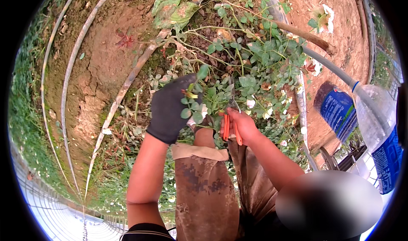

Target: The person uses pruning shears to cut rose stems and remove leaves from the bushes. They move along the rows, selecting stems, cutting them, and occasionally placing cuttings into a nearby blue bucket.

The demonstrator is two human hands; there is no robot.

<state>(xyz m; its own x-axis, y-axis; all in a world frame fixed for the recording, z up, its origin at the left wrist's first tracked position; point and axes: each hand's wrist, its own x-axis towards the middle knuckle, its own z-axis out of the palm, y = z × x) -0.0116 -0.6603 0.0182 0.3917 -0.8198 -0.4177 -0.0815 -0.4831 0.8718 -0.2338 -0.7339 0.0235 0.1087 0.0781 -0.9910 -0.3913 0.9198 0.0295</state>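
My left hand (172, 108), in a black glove, is low among the rose bushes. A leafy rose sprig (193, 105) overlaps its right side; the fingers are hidden, so whether they grip a stem is unclear. In my bare right hand (240, 124) are pruning shears (227, 126) with orange handles. Their metal blades point away from me into the rose leaves (251, 81). The blade tips are partly covered by foliage. A white rose bloom (251, 103) is just right of the shears.
Grey pipes (118, 97) run along the soil on the left. At the right, a grey hose (331, 64) leads to a clear plastic bottle (373, 104) with a blue label. Another blue-labelled container (338, 110) is beside it. A brown stick (306, 34) crosses the upper right.
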